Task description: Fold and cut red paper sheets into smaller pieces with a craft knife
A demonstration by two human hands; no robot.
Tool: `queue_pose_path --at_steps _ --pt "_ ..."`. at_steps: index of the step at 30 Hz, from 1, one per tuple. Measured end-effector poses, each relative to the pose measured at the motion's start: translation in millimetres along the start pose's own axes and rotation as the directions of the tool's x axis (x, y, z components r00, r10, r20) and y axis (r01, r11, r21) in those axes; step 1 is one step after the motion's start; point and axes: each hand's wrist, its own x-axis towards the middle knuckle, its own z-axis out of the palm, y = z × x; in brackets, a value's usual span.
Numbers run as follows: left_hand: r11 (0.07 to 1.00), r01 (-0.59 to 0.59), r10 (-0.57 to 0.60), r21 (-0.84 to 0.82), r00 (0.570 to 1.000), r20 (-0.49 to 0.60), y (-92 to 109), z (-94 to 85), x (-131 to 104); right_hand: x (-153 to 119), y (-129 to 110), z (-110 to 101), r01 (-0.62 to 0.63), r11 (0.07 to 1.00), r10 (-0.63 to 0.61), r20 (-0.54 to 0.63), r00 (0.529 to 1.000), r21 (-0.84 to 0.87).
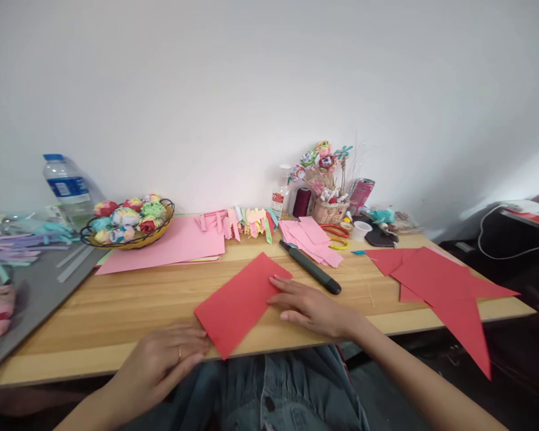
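Note:
A folded red paper rectangle lies slanted on the wooden table near its front edge. My left hand rests at the table's front edge, fingertips against the paper's lower left corner; a ring is on one finger. My right hand lies flat, fingers spread, pressing the paper's right edge. A dark utility knife lies just beyond my right hand.
More red sheets hang over the table's right edge. Pink sheets, small pink squares and coloured strips lie behind. A wire basket of paper flowers, a water bottle and a basket bouquet stand by the wall.

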Motion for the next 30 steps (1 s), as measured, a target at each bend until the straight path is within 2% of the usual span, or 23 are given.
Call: queue_pose_path --at_steps 2,4,8,10,11,14,17,19,21,25,28,30 --pt "0.996 -0.026 0.018 -0.084 0.995 -0.1 -3.2 -0.5 22.1 6.4 3.7 -2.7 -0.036 0.995 0.031 -0.049 0.998 -0.094" --pt "0.991 -0.066 0.05 -0.12 0.99 -0.13 -7.2 0.1 45.6 11.8 12.7 -3.3 -0.17 0.956 0.136 -0.154 0.979 -0.238" --pt "0.978 -0.163 0.149 -0.131 0.982 -0.116 -20.8 3.2 88.0 12.9 42.2 -3.2 -0.519 0.783 0.386 -0.386 0.838 -0.343" --pt "0.97 -0.17 0.152 -0.173 0.982 -0.109 -30.1 7.7 106.8 10.1 54.6 -3.3 -0.607 0.708 0.447 -0.437 0.781 -0.361" --pt "0.969 -0.159 0.147 -0.189 0.986 -0.077 -35.0 11.3 115.5 8.7 58.6 -3.0 -0.628 0.683 0.464 -0.444 0.767 -0.372" --pt "0.967 -0.179 0.203 -0.184 0.972 0.121 -47.5 27.9 136.2 5.8 62.0 0.3 -0.637 0.657 0.483 -0.424 0.766 -0.402" --pt "0.975 -0.192 0.22 -0.112 0.909 0.353 -52.4 48.5 142.1 4.7 59.3 6.0 -0.604 0.672 0.481 -0.368 0.795 -0.427" --pt "0.982 -0.163 0.189 -0.097 0.875 0.446 -50.1 59.9 137.2 3.4 58.3 8.6 -0.577 0.688 0.476 -0.327 0.816 -0.44" --pt "0.991 -0.114 0.134 -0.07 0.874 0.466 -44.1 67.1 128.6 0.8 58.1 8.7 -0.563 0.695 0.476 -0.301 0.826 -0.447" --pt "0.999 -0.013 -0.008 0.05 0.917 0.398 -29.2 70.6 115.8 -10.1 54.6 1.4 -0.577 0.698 0.48 -0.321 0.817 -0.424" --pt "0.988 0.076 -0.118 0.134 0.933 0.341 -24.7 69.3 117.9 -25.3 46.1 -6.8 -0.595 0.745 0.48 -0.379 0.791 -0.3" --pt "0.974 0.136 -0.187 0.18 0.934 0.305 -25.8 69.1 123.3 -39.8 36.8 -10.0 -0.563 0.807 0.475 -0.369 0.799 -0.179"
